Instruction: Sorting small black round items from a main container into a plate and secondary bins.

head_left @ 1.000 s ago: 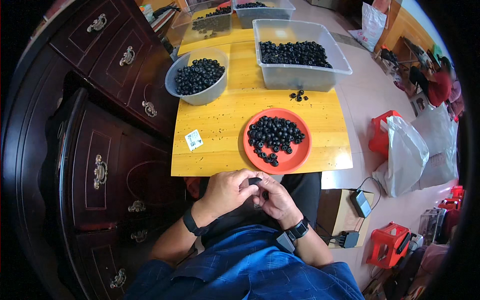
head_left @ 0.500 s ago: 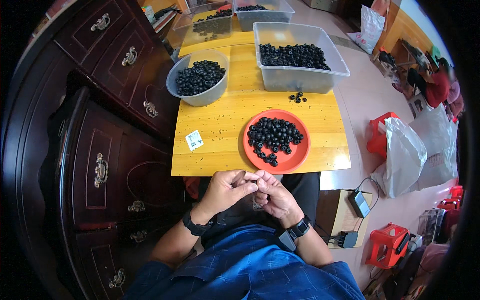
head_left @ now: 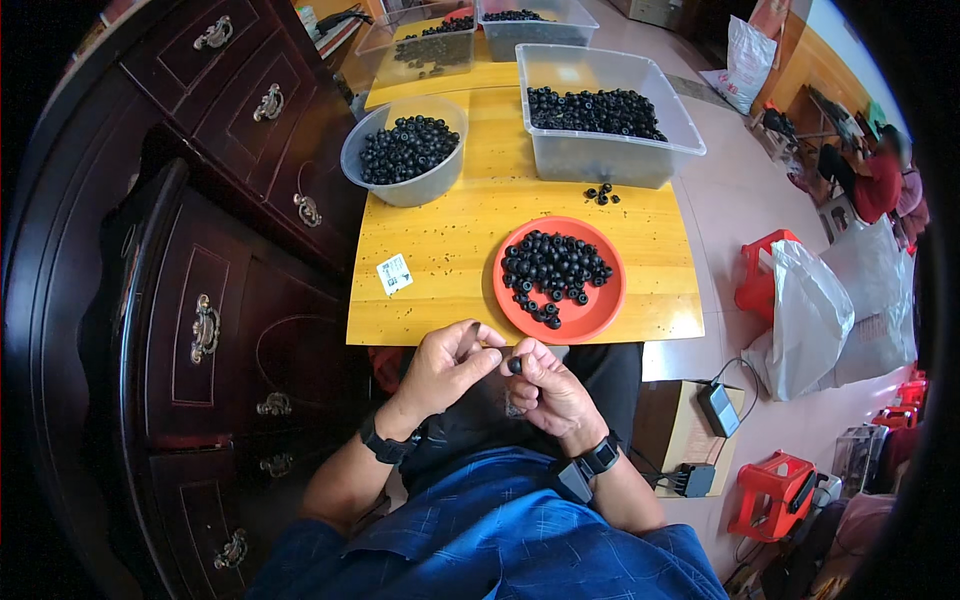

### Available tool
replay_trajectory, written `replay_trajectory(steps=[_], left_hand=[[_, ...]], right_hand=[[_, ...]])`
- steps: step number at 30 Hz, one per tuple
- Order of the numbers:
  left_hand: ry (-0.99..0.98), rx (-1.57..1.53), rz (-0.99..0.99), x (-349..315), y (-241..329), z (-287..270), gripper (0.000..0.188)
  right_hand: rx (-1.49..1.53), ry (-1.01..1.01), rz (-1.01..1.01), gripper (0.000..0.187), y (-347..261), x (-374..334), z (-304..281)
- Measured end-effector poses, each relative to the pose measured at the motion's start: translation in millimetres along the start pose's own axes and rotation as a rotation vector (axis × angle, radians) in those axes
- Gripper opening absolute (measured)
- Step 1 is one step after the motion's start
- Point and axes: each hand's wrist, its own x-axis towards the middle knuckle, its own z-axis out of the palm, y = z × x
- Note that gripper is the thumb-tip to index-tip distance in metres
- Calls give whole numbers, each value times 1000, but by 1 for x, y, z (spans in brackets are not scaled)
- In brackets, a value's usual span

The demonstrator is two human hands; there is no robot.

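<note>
Right hand (head_left: 552, 392): thumb and fingertips closed on one black bead (head_left: 515, 365), off the table's near edge, above the lap. Pinch grip probably because the bead is small and round; leaves most of it showing. Left hand (head_left: 450, 362): just beside it, fingers curled. Dark patch at its fingertips; can't tell if that's gripped or worn, so can't call that grip.

Red plate (head_left: 592, 322) sits at the near edge of the yellow table (head_left: 430, 310), probably for a short reach. Its rim likely stops the bead pile (head_left: 555, 262) rolling off. Round tub (head_left: 415, 190) and clear bin (head_left: 600, 168) stand farther back, both holding beads; looks like bulk kept out of elbow room. A few loose beads (head_left: 602, 194) lie between bin and plate, nothing containing them.
</note>
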Motion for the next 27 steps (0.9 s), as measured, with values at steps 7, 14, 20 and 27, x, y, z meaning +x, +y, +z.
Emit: replay_trajectory(steps=[7,14,20,27], left_hand=[[-12,637,284,-4,12,-1,28],[-11,763,393,-1,10,1,35],[-34,806,365,0,13,1,36],[-32,894,363,2,4,1,41]], right_hand=[[28,34,2,14,0,0,-2],[-32,53,-1,14,1,2,0],[-56,66,-23,14,1,2,-1],[-59,89,-41,13,5,3,-4]])
